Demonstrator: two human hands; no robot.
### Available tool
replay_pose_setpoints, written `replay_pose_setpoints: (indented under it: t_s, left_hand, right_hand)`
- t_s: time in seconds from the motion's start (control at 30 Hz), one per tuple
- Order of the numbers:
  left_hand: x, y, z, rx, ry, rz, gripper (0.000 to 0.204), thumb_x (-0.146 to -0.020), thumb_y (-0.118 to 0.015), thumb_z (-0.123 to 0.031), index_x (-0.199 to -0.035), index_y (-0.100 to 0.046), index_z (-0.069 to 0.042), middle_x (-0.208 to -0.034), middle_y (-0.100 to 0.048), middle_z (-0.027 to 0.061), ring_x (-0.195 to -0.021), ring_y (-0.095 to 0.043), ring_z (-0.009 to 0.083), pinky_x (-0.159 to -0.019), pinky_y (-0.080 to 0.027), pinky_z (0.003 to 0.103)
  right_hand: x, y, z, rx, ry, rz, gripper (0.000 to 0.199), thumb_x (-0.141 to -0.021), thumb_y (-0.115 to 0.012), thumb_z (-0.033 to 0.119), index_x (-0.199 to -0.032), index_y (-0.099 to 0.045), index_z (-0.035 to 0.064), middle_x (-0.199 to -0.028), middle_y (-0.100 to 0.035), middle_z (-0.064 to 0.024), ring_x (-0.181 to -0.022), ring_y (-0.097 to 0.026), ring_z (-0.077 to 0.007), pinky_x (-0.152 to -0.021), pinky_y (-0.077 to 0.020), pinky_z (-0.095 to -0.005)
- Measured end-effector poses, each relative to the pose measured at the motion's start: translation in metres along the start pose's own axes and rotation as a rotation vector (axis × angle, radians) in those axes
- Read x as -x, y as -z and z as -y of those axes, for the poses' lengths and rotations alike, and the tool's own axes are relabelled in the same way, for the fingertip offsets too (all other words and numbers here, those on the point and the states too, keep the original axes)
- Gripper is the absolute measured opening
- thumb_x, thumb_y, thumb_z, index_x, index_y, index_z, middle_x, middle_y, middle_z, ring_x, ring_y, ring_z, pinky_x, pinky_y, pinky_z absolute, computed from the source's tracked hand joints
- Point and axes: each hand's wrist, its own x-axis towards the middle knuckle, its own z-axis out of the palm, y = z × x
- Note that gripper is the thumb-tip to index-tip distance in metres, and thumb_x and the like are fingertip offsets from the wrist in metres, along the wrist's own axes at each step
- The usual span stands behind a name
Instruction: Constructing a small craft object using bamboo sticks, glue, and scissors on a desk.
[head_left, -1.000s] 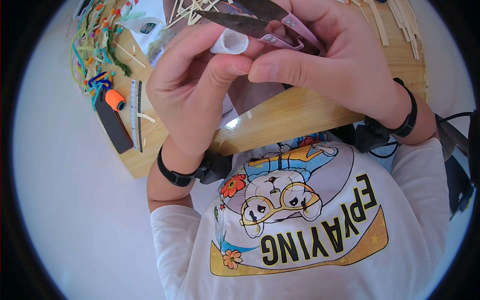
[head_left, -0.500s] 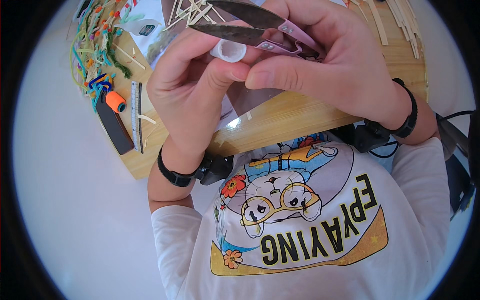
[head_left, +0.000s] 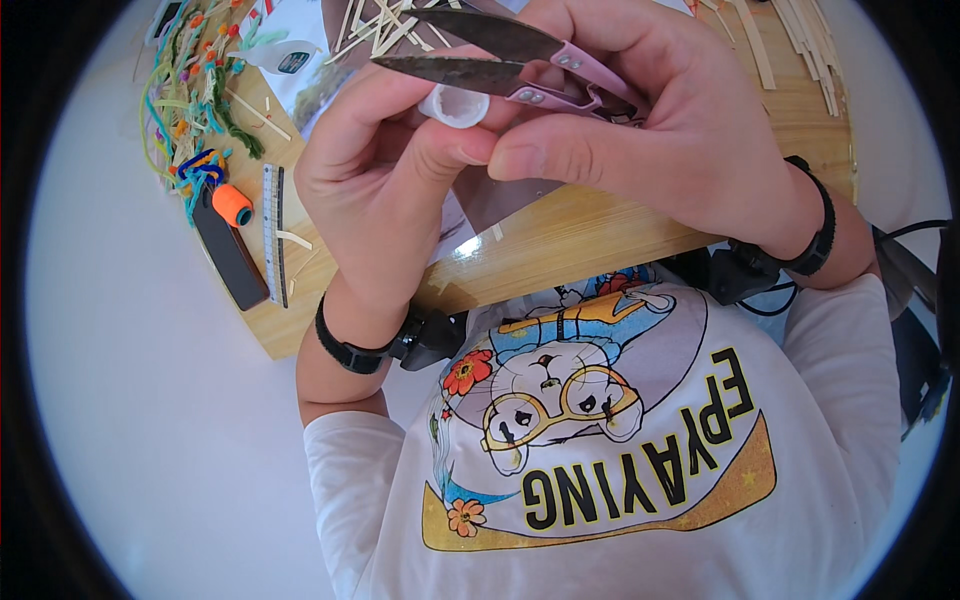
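Observation:
Above the table's near edge, my left hand (head_left: 375, 165) pinches a small white plastic cap (head_left: 456, 107), its hollow side facing up. My right hand (head_left: 660, 130) is wrapped round a pair of thread snips (head_left: 570, 70) with pink handles and dark, worn blades. The blades are spread apart and point left; the lower one passes just over the cap's rim. Whether it touches the cap I cannot tell. The tip of my right thumb is close beside my left thumb. My palms hide part of the cap and the handles.
Thin wooden sticks (head_left: 390, 28) lie in a heap on printed sheets beyond my hands. On the left are a white bottle (head_left: 287, 60), tangled yarn (head_left: 222, 110), an orange thread spool (head_left: 232, 205), a ruler (head_left: 273, 235) and a dark flat bar (head_left: 232, 255). Flat wooden strips (head_left: 805, 50) lie far right.
The snips have shifted very slightly left and tilted a little. The cap has moved barely, and both hands keep the same hold.

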Motion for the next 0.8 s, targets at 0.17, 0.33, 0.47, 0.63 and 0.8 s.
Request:
replay_pose_setpoints:
  t_s: [0.17, 0.33, 0.47, 0.63, 0.8]
  left_hand:
    - [0.0009, -0.001, -0.004, 0.002, 0.04, 0.007, 0.025, -0.086, -0.068, -0.016, -0.104, -0.059, -0.001, -0.101, -0.064, 0.0062, -0.091, -0.06, 0.0132, -0.085, -0.048, 0.029]
    - [0.0003, -0.0017, -0.0056, 0.004, 0.04, 0.012, 0.024, -0.086, -0.068, -0.016, -0.103, -0.059, -0.002, -0.101, -0.064, 0.0062, -0.091, -0.06, 0.0131, -0.084, -0.048, 0.028]
    - [0.0001, -0.0007, -0.0047, 0.026, 0.041, 0.019, 0.023, -0.086, -0.068, -0.015, -0.102, -0.059, -0.002, -0.101, -0.064, 0.0061, -0.09, -0.06, 0.013, -0.084, -0.048, 0.028]
    - [-0.0003, -0.0004, -0.0037, 0.011, 0.023, 0.015, 0.022, -0.086, -0.068, -0.014, -0.102, -0.059, -0.002, -0.101, -0.064, 0.0062, -0.091, -0.06, 0.0134, -0.085, -0.048, 0.029]
    - [0.0, 0.0004, -0.0038, 0.031, 0.033, 0.023, 0.022, -0.086, -0.068, -0.013, -0.102, -0.058, -0.002, -0.103, -0.064, 0.0062, -0.092, -0.06, 0.0137, -0.086, -0.048, 0.029]
  right_hand:
    - [-0.0016, -0.0003, 0.0004, -0.012, -0.007, 0.008, 0.034, -0.097, -0.048, 0.022, -0.123, -0.053, 0.0008, -0.091, -0.057, 0.0002, -0.069, -0.043, -0.0028, -0.059, -0.0352, -0.0171]
    - [-0.0014, -0.0002, 0.0015, -0.023, -0.015, 0.017, 0.034, -0.097, -0.047, 0.022, -0.123, -0.053, 0.0008, -0.091, -0.056, 0.0001, -0.07, -0.043, -0.0029, -0.059, -0.0352, -0.0171]
    - [-0.0019, 0.001, 0.0019, -0.032, -0.021, 0.021, 0.034, -0.098, -0.046, 0.023, -0.123, -0.053, 0.0008, -0.091, -0.056, 0.0001, -0.07, -0.043, -0.0029, -0.06, -0.0352, -0.0171]
    - [-0.001, 0.0021, 0.0028, -0.043, -0.029, 0.028, 0.034, -0.098, -0.046, 0.023, -0.123, -0.053, 0.0008, -0.091, -0.056, 0.0, -0.07, -0.043, -0.003, -0.06, -0.0352, -0.0171]
    - [-0.0001, 0.0039, 0.0035, -0.055, -0.036, 0.035, 0.035, -0.098, -0.045, 0.024, -0.123, -0.053, 0.0009, -0.091, -0.056, -0.0001, -0.07, -0.043, -0.003, -0.06, -0.0352, -0.0171]
